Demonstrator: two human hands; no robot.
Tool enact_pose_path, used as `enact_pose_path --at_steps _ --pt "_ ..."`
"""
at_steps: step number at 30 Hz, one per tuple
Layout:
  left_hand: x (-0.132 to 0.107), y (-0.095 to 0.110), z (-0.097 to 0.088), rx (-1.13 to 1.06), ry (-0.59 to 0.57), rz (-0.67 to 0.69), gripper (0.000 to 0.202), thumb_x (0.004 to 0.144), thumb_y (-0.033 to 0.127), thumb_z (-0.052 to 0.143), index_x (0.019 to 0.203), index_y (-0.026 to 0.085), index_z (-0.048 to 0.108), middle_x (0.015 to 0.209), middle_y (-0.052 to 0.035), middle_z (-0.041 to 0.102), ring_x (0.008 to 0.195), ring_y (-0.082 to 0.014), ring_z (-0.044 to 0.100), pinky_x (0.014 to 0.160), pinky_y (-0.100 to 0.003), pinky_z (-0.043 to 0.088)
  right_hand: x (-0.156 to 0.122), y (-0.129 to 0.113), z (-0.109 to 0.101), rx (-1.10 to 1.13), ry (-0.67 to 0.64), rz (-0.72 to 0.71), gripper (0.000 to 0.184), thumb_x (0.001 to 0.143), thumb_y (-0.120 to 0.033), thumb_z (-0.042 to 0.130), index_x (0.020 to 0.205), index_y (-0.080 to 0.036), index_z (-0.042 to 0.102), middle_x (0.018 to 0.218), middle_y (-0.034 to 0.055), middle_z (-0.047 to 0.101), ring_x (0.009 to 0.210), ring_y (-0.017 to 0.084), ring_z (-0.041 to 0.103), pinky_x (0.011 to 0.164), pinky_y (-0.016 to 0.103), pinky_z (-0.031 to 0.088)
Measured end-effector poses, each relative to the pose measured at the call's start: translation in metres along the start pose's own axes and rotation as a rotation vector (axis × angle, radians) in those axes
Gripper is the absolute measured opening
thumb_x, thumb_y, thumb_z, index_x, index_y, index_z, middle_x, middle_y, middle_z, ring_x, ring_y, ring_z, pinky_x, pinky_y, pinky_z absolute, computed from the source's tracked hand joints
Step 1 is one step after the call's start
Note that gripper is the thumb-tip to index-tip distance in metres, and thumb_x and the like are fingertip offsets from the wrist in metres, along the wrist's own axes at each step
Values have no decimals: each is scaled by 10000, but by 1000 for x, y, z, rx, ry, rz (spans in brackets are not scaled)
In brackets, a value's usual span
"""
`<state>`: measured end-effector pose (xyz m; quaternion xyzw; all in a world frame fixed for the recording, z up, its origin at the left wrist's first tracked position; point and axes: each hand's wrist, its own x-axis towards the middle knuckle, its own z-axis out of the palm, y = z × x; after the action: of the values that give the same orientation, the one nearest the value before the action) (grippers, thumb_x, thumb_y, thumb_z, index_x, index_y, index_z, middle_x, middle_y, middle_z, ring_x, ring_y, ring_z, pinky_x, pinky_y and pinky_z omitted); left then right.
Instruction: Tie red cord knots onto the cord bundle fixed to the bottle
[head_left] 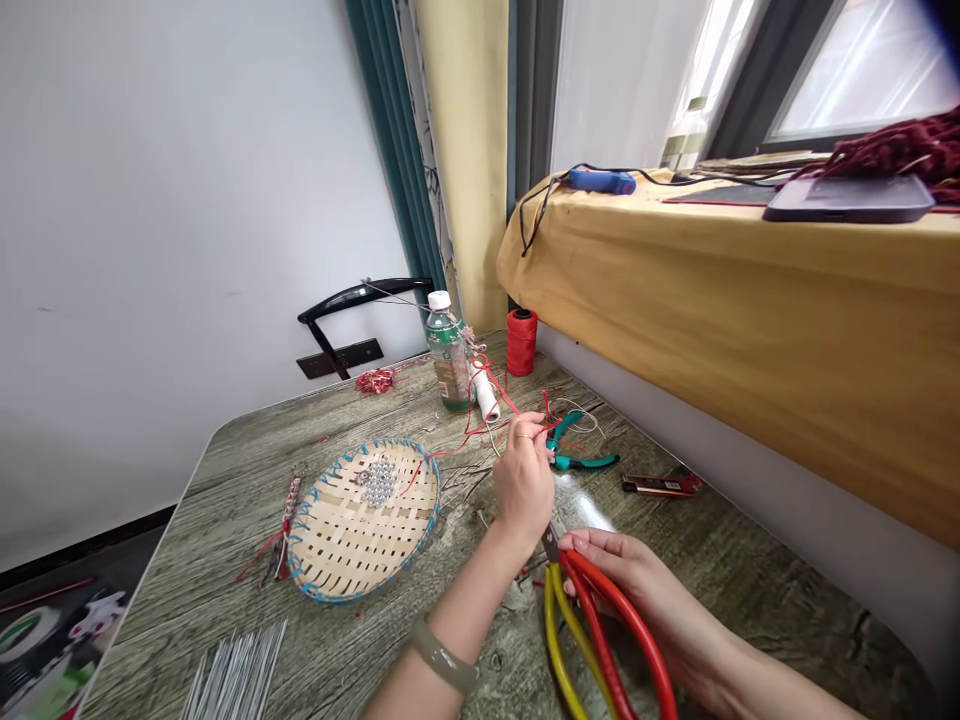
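My left hand is raised over the wooden table, its fingers pinched on a thin red cord that runs back toward the bottle. My right hand lies lower and nearer to me, wrapped round the red and yellow handles of large scissors, whose blades point up behind my left hand. A green bracelet sits on my left wrist.
A woven bamboo tray with small silver beads lies left. Behind are a green bottle, a red thread spool, a white spool, teal pliers and a lighter. Metal rods lie near the front edge.
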<state>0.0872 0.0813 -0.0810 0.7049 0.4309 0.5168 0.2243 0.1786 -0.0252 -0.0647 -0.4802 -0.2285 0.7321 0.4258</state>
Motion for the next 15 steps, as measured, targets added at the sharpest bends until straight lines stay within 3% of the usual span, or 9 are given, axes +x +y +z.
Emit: enact_pose_path --at_steps 7,11,15 --pt "1 -6 0 -26 -14 85 128 908 182 312 913 195 439 1050 -63 568 544 -66 616 573 -229 481 10 6 -2 -122 48 -22 234 784 -385 550 790 -152 542 583 -20 561 472 66 495 475 168 383" --pt "2 -8 -1 -20 12 149 171 905 169 313 941 186 480 1006 -67 581 565 -71 616 544 -210 490 15 -6 -15 -566 46 -200 249 787 -390 528 772 -147 580 684 13 610 589 125 551 543 220 423" --pt "5 -9 -8 38 43 247 194 883 148 379 945 186 560 969 -56 614 784 -118 627 666 -231 506 16 -16 -31 -956 99 -399 291 829 -363 452 835 -149 649 853 68 663 809 200 595 746 292 443"
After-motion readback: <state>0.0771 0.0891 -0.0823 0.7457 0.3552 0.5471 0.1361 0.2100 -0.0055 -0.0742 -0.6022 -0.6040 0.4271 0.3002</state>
